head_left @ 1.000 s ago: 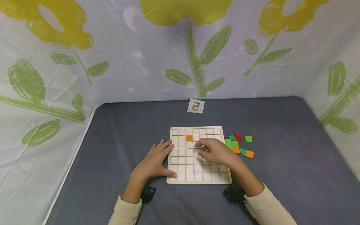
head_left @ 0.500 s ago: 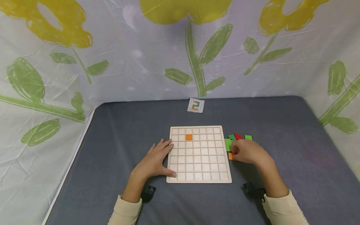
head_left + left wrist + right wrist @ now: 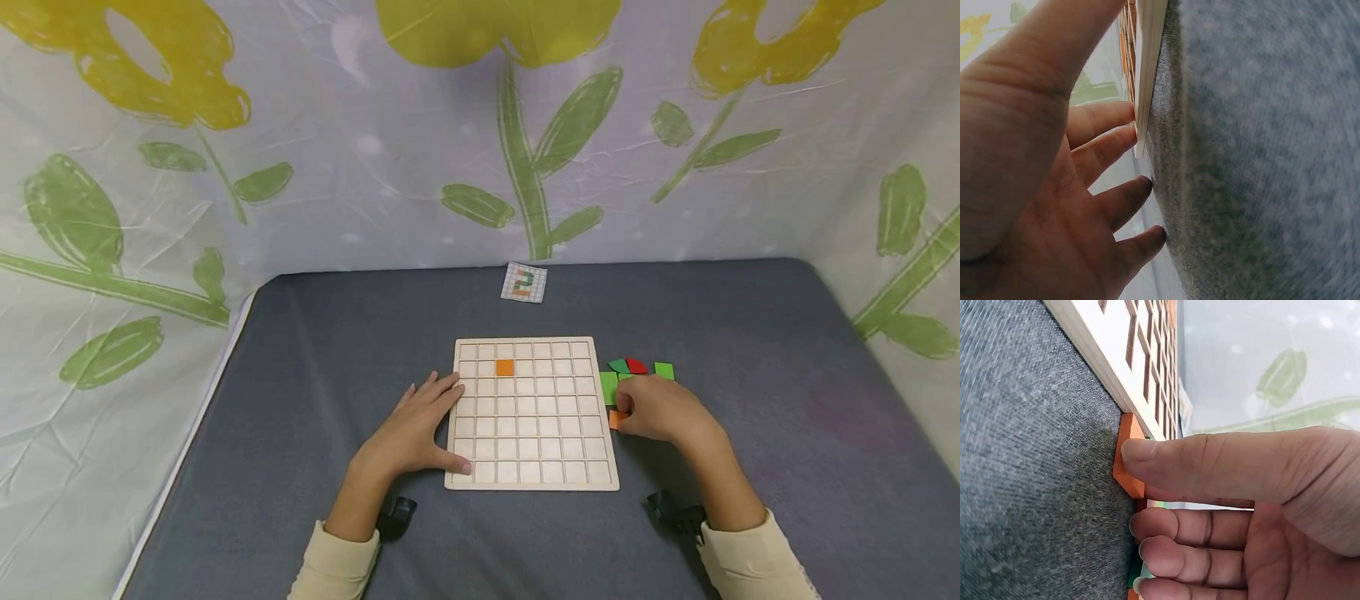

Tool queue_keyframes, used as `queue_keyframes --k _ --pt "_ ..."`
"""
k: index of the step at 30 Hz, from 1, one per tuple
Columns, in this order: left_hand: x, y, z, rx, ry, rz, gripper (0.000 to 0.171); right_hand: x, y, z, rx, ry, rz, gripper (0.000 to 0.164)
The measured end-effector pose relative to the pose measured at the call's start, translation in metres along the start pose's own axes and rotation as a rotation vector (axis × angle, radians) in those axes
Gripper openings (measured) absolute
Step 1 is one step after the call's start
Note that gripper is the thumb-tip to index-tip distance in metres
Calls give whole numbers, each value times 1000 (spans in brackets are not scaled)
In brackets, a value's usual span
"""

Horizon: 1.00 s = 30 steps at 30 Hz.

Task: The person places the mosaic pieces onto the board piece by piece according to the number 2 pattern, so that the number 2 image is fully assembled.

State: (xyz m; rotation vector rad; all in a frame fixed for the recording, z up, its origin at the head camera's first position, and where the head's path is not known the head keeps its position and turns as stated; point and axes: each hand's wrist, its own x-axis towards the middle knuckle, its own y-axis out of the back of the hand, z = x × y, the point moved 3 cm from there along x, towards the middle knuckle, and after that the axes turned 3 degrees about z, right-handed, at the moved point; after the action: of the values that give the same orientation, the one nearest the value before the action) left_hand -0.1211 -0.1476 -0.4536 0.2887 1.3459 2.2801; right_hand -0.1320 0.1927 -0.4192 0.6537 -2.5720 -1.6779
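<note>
A wooden grid board [image 3: 531, 433] lies flat, with one orange square tile [image 3: 506, 367] in a cell near its top. My left hand [image 3: 411, 429] rests at the board's left side with fingers spread; its thumb and some fingertips touch the edge. In the left wrist view, two fingertips [image 3: 1124, 112] meet the board's side and the other two reach the cloth. Beside the board's right edge, my right hand [image 3: 663, 408] pinches another orange square tile [image 3: 1129, 453], the thumb on its near face. The index finger is mostly hidden behind the thumb.
Green tiles [image 3: 608, 387] lie against the board's right edge, near a red tile [image 3: 637, 366], a dark green piece [image 3: 618, 366] and a separate green square [image 3: 663, 371]. A pattern card [image 3: 524, 283] lies at the back of the grey cloth-covered table [image 3: 337, 333].
My right hand has moved right, from over the board to the loose tiles. One orange tile has shifted slightly toward me. The left hand stays in place.
</note>
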Motion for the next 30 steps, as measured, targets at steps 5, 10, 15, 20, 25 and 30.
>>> queue_keyframes --k 5,10,15,20,25,30 --pt "0 0 0 5 -7 1 118 0 0 0 -5 16 4 20" --pt "0 0 -1 2 -8 4 118 -1 0 0 18 35 5 18" --pt "1 0 0 9 -4 4 118 -3 7 10 84 18 -11 14" --pt "0 0 0 -1 -1 2 117 -3 17 27 64 -33 32 17" --pt "0 0 -1 -9 -5 4 117 -1 17 35 95 -51 34 25" --pt "0 0 -1 -13 -9 7 117 3 15 38 137 -79 67 29"
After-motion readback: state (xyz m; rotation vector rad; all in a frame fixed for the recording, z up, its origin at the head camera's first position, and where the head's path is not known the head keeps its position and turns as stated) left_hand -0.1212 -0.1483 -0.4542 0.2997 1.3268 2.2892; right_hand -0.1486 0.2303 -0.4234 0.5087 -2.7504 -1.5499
